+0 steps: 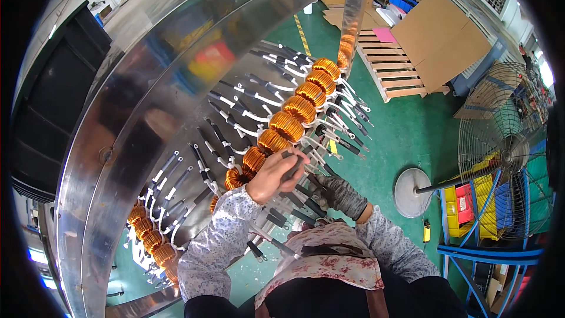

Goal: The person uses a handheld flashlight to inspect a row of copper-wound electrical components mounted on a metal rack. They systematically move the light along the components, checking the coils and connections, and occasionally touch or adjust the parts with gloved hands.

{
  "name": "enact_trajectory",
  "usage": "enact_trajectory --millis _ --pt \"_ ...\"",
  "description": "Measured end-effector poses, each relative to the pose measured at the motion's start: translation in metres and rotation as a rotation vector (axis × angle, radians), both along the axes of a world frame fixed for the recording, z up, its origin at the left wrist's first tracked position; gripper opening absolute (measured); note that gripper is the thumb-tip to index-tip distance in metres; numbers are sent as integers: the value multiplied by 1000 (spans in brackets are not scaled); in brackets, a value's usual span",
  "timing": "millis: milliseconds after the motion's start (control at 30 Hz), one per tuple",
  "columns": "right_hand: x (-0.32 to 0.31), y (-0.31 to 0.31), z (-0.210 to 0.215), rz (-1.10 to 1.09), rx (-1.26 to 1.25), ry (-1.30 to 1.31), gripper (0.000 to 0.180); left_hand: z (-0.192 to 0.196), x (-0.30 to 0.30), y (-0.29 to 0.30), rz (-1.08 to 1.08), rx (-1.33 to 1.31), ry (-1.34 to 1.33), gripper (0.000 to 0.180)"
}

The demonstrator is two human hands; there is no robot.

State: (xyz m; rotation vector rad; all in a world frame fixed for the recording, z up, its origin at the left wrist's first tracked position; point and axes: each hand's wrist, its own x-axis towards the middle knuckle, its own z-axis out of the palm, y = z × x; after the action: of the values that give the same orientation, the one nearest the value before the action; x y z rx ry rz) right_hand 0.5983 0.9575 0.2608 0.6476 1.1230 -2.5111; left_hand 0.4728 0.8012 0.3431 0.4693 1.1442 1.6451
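Coils (286,126) line a shiny metal table (183,131) above green floor (385,135), left grip (272,175) closed round a dark piece (291,166), right grip (340,195) unclear.

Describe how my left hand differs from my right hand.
Covering: the left hand is bare, while the right hand wears a dark grey glove.

Place: the left hand is right by the longer row of copper-coloured coils; the right hand is farther right, apart from them.

Hold: the left hand grips a dark piece; what the right hand holds is unclear.

Shared: both extend from pale floral sleeves.
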Motion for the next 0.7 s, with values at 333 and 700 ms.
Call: enact_trajectory --millis 333,700 --pt "8 1 72 -114 1241 554 24 8 15 11 -81 -216 322 23" --pt "1 47 40 -142 220 456 28 -17 -6 38 -12 -371 1745 12"
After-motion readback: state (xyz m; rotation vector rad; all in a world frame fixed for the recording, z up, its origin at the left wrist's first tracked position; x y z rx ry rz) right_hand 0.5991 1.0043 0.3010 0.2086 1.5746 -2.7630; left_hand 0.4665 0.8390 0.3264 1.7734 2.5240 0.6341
